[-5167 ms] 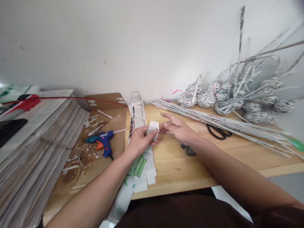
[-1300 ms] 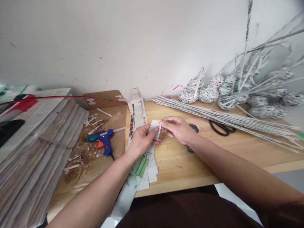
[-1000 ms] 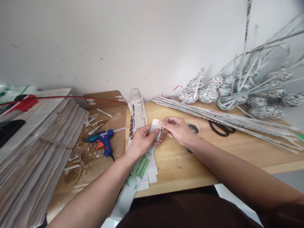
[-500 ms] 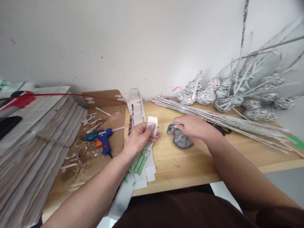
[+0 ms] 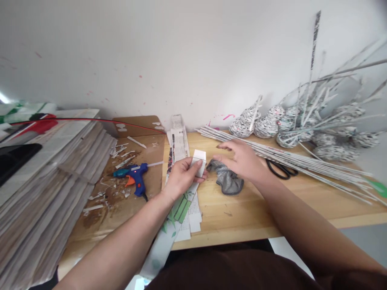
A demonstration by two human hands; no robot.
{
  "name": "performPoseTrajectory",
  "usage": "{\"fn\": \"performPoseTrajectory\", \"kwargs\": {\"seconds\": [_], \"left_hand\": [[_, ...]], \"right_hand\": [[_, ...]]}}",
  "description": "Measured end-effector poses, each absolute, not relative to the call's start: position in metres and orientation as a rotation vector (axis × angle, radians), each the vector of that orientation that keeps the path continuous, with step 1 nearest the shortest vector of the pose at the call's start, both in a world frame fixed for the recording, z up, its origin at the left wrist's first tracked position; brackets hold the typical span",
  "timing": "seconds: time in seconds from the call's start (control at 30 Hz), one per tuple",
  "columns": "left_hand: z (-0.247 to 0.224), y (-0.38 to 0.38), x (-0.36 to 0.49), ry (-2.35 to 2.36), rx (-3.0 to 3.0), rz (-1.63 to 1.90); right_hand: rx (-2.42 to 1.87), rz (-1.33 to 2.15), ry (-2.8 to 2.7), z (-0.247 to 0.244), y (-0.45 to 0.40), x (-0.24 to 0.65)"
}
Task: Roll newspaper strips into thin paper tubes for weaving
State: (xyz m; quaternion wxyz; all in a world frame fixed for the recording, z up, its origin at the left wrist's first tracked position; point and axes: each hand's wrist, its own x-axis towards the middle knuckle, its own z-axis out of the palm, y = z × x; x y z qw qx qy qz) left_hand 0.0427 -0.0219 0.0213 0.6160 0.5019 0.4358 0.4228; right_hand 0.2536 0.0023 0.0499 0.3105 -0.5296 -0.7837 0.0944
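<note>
left hand: thumb and fingers pinching one white paper strip, left of the grey cloth. right hand: half open, empty, at the cloth's far edge; contact unclear. blue glue gun: well left of the cloth.

smooth white paper strip, rough grey cloth, wooden tabletop, plastic glue gun at left, coarse woven-newspaper forms far right
</note>
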Motion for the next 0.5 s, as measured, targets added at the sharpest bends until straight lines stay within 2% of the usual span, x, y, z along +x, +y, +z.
{"fn": "performPoseTrajectory", "kwargs": {"seconds": [0.13,0.23,0.43,0.5], "left_hand": [[0.0188,-0.0225,0.0428,0.995,1.206,0.959],[0.0184,-0.0223,0.0424,1.014,1.238,0.971],[0.0183,-0.0199,0.0419,1.041,1.238,0.979],[0.0175,-0.0194,0.0415,1.037,1.253,0.968]], "right_hand": [[-1.209,0.728,-1.718,0.0511,-0.0006,0.2482],[-1.163,1.063,-1.792,0.0482,-0.003,0.2439],[-1.443,0.691,-2.271,0.0488,-0.0025,0.2487],[-1.448,0.77,-2.186,0.051,-0.0018,0.2496]]}}
